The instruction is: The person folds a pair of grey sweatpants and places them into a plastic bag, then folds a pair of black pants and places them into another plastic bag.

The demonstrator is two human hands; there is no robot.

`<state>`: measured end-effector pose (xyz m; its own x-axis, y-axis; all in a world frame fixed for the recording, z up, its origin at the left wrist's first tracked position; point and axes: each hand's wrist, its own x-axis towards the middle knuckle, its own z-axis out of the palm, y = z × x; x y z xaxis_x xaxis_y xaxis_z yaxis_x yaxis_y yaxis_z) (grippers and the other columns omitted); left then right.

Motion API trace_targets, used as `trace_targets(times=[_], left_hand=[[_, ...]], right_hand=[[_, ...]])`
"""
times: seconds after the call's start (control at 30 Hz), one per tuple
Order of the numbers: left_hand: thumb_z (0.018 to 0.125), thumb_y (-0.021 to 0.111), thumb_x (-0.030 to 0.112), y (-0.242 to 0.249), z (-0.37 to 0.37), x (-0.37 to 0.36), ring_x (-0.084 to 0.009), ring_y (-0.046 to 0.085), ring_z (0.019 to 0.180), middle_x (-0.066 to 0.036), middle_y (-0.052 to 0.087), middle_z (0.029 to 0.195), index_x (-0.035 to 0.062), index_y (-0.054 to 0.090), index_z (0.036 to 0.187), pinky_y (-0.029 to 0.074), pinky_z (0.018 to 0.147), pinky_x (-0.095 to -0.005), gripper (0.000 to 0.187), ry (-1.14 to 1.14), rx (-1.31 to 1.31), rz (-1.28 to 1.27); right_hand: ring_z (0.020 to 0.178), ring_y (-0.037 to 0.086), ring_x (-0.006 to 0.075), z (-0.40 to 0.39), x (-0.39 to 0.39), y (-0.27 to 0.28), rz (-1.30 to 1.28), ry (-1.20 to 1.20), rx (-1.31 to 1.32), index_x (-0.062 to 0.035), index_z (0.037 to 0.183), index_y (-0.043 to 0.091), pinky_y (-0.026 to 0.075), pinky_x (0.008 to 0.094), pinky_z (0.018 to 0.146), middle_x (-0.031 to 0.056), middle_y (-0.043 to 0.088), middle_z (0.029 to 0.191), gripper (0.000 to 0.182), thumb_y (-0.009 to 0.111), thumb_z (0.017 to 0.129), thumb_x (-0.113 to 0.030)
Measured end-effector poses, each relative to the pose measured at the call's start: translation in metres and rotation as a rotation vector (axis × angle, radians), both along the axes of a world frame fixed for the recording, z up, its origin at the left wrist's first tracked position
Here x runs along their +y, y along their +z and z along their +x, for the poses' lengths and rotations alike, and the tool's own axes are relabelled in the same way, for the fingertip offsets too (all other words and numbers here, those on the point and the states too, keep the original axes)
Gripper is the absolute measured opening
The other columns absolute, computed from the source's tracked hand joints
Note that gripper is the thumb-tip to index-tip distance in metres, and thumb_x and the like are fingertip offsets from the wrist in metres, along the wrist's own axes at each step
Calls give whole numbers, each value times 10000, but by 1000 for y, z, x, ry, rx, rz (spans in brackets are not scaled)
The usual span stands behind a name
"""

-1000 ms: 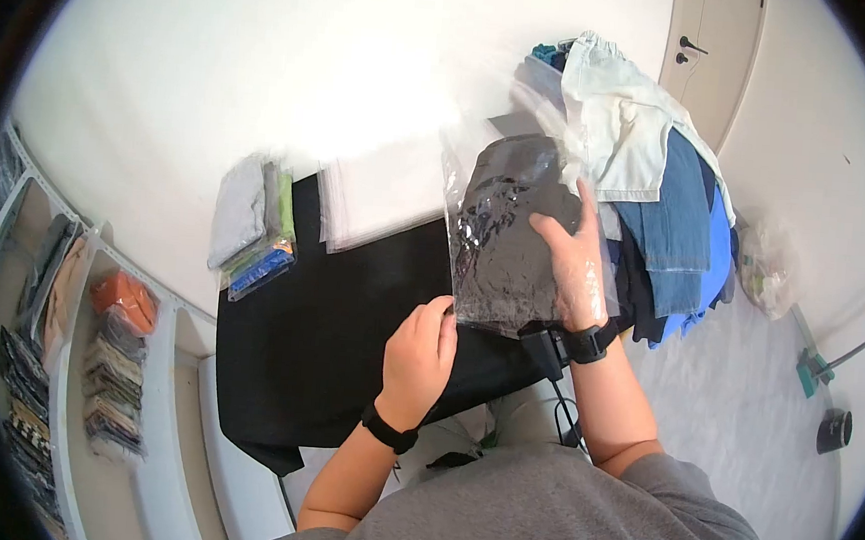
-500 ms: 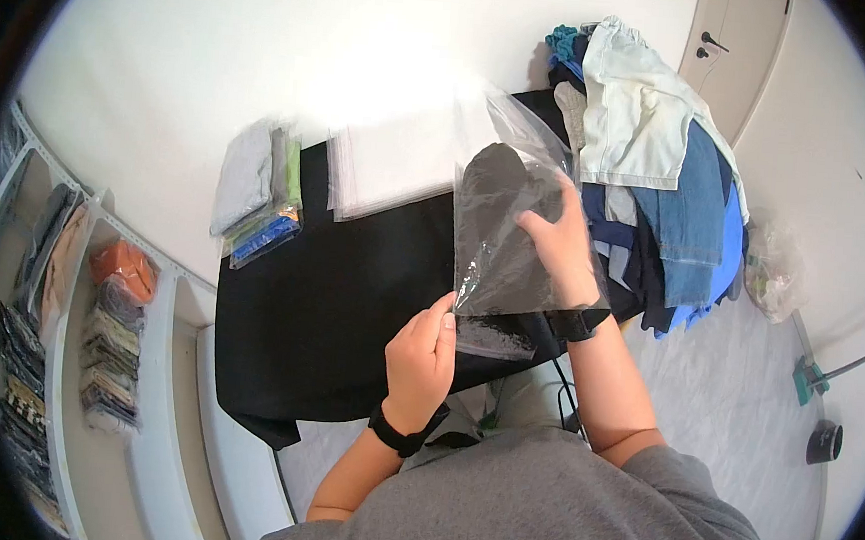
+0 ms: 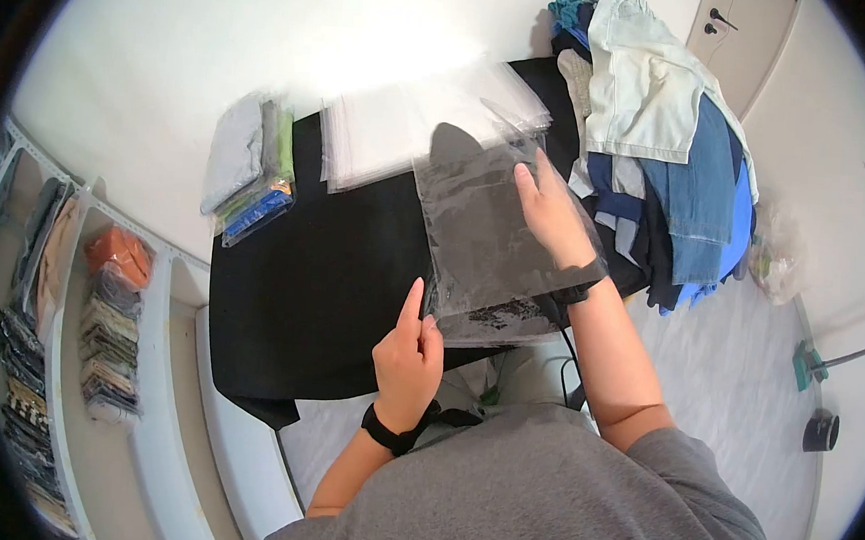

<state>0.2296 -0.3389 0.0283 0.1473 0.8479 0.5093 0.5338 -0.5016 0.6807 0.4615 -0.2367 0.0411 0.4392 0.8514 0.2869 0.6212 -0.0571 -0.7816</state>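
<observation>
A clear plastic bag (image 3: 477,208) is spread out over the black cloth, its wide mouth edge toward me. My right hand (image 3: 555,213) reaches into the bag up to the wristband, thumb apart from the straightened fingers. At the bag's near left corner is my left hand (image 3: 409,359), index finger stretched out and thumb raised beside the plastic edge, the other fingers curled. A stack of flat clear bags (image 3: 382,136) lies just behind, with a dark shadow falling on it.
Folded, bagged garments (image 3: 249,162) sit at the table's left end. Heaped clothes with pale denim (image 3: 646,84) on top hang over the right end. Shelves on the left hold packed clothes (image 3: 111,348). The black cloth (image 3: 310,302) covers the table.
The bag has come down and left, and looks flatter. My left hand has gone from a pinch at the bag's edge to a stretched index finger. My right hand stays inside.
</observation>
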Motion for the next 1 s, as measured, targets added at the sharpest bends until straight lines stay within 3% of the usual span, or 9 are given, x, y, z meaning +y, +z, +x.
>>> trace_targets(times=[0.07, 0.27, 0.43, 0.5, 0.6, 0.83, 0.9, 0.93, 1.0], left_hand=[[798, 544, -41, -1, -1, 2, -175, 454, 438, -102, 462, 541, -10, 521, 1246, 379, 448, -297, 450, -7, 22, 76], [785, 537, -50, -6, -10, 0, -153, 438, 424, -88, 451, 523, -15, 533, 1234, 364, 436, -292, 449, 4, 36, 60], [775, 541, -55, -29, -24, -12, -155, 436, 406, -77, 440, 502, -40, 531, 1221, 358, 426, -286, 447, 28, 12, 5], [770, 543, -55, -39, -30, -18, -156, 437, 399, -73, 439, 497, -49, 532, 1214, 360, 424, -282, 444, 39, 2, -27], [760, 546, -53, -60, -33, -28, -151, 433, 387, -66, 431, 487, -65, 515, 1223, 363, 418, -280, 464, 26, 23, -5], [733, 611, 31, -53, -42, -37, -183, 547, 566, -87, 559, 676, -48, 478, 1227, 417, 511, -295, 517, 60, -39, -78], [739, 639, 72, -31, -45, -28, -230, 580, 722, -114, 577, 833, -20, 534, 1128, 464, 614, -320, 414, -158, 139, 343], [739, 639, 72, -18, -43, -24, -230, 580, 722, -114, 577, 833, -20, 534, 1128, 464, 614, -320, 414, -163, 131, 332], [750, 670, 107, 6, -32, -14, -281, 586, 779, -127, 598, 910, 0, 563, 1082, 490, 661, -353, 365, -755, 218, 164]], right_hand=[[1233, 431, 390, -3, -8, 9, -134, -42, -295, 18, 1315, 418, 372, 403, 1007, 288, 464, 1282, 504, 451, 921, -294], [1257, 412, 351, -21, -21, -2, 36, -175, -907, 39, 1235, 490, 327, 392, 1047, 257, 453, 1308, 405, 427, 857, -93], [1290, 362, 378, -75, -26, -7, 151, 257, -626, 9, 1331, 400, 271, 478, 1069, 250, 385, 1375, 490, 443, 885, -191], [1327, 264, 443, -91, -21, -5, -295, 384, -433, -124, 1428, 295, 204, 578, 1062, 248, 258, 1453, 570, 412, 932, -380], [1350, 150, 488, -105, -13, -7, -500, 601, -510, -243, 1459, 228, 124, 650, 1043, 234, 150, 1495, 616, 344, 929, -535], [1368, 152, 436, -111, -16, -20, -364, 592, -521, -209, 1418, 341, 121, 625, 1055, 227, 212, 1478, 588, 376, 922, -523], [1361, 193, 408, -110, -32, -23, -206, 529, -601, -188, 1385, 391, 140, 615, 1054, 223, 269, 1451, 551, 416, 917, -479], [1354, 233, 380, -107, -42, -24, -52, 471, -678, -168, 1351, 441, 160, 604, 1053, 219, 326, 1424, 514, 456, 913, -436], [1333, 287, 341, -98, -56, -19, 56, 449, -710, -129, 1283, 508, 185, 577, 1056, 200, 403, 1374, 459, 532, 880, -346]])
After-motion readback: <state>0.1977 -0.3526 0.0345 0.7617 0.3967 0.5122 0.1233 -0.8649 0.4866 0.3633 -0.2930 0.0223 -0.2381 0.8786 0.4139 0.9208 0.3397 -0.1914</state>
